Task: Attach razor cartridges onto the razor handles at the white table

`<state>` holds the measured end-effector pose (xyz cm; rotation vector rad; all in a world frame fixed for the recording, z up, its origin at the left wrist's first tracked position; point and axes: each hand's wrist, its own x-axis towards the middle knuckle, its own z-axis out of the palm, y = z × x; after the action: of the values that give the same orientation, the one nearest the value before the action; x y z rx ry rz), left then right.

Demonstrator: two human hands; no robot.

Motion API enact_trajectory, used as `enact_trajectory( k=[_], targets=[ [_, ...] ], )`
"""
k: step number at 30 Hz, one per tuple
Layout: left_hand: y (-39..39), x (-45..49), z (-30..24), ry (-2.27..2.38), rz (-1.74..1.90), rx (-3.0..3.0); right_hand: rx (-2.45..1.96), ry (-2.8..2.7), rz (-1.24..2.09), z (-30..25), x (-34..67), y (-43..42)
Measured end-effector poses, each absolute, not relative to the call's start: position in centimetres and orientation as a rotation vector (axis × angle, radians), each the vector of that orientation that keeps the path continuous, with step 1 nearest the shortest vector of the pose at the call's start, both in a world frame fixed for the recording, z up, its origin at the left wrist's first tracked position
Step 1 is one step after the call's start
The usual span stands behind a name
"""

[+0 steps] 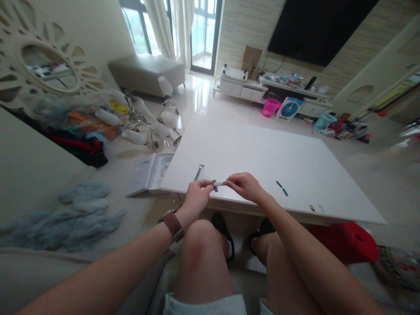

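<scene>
The person's left hand point(197, 197) pinches a green strip point(215, 188) at the near edge of the white table point(249, 153). The right hand point(244, 185) pinches a slim white piece point(220, 184), its end at the strip. Beyond: a silver tool point(198, 172); farther, a pink basket point(271, 107).

The left hand point(197, 195), a brown-strapped watch point(173, 225) at its wrist, pinches a small dark green strip point(215, 189) — the right hand point(245, 186) grips a slim whitish stick point(220, 183) that meets it. On the white rectangular table point(256, 148) lie a slender silvery metal tool point(198, 172) and — farther right — two short blackish-green bars point(285, 192).
</scene>
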<state>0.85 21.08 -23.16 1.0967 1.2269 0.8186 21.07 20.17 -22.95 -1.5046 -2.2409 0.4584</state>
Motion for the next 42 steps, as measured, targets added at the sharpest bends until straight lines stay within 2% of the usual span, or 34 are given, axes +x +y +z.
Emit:
enact_trajectory(
  k=[19,42],
  targets=[
    [21.1,0.83,-23.14,1.218,0.791,1.117,-1.449,-2.107,0.655,-23.62,21.03,20.06],
    [20.95,0.87,-22.99,1.213,0.787,1.117,-1.491,-2.099,0.619,-23.61,21.12,20.36]
  ],
)
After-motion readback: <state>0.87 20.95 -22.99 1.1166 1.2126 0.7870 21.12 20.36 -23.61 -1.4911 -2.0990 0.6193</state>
